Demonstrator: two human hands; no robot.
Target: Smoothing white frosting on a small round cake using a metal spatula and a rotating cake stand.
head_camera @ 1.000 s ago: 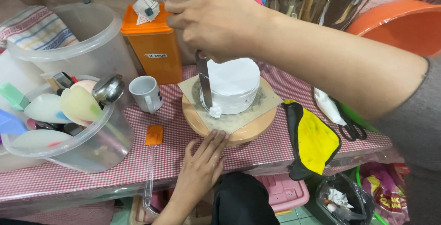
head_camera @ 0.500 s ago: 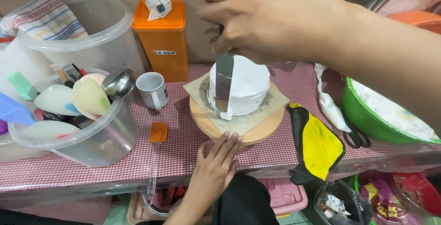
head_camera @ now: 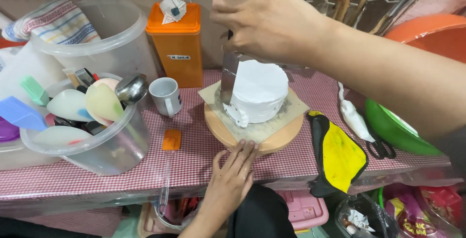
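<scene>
White frosting: it coated the small round cake [head_camera: 259, 90], top and sides, with one blob bulging low on the near-left side.
Cake's place: it sat on a square of grey board [head_camera: 259, 121], the board on a round wooden turntable [head_camera: 252, 138], and that on the red-checked table [head_camera: 204, 162].
Right hand: the right hand [head_camera: 272, 22] was up over the cake, fingers wrapped tight on a dark handle.
Scraper: a metal scraper blade [head_camera: 228, 77] hung straight down from that grip, upright, its flat face against the cake's left side and its lower end down at the board.
Left hand: the left hand [head_camera: 233, 172] lay flat and empty, fingers together, tips touching the turntable's near rim.
Step in hand: by my reading, side smoothing was under way, blade held steady while the other hand fed the rotation.
Next move calls for: a vertical blade, light even pressure, and a slow steady nudge at the rim, judging by that leftover blob.
Risk: I'd say a tilt of the blade could gouge the coat or drag frosting onto the board.
Nearby left: a white mug [head_camera: 166, 96] and an orange silicone spatula [head_camera: 171, 141] lay beside the turntable.
Nearby right: a white piping bag [head_camera: 353, 116] rested well apart from the cake.
</scene>
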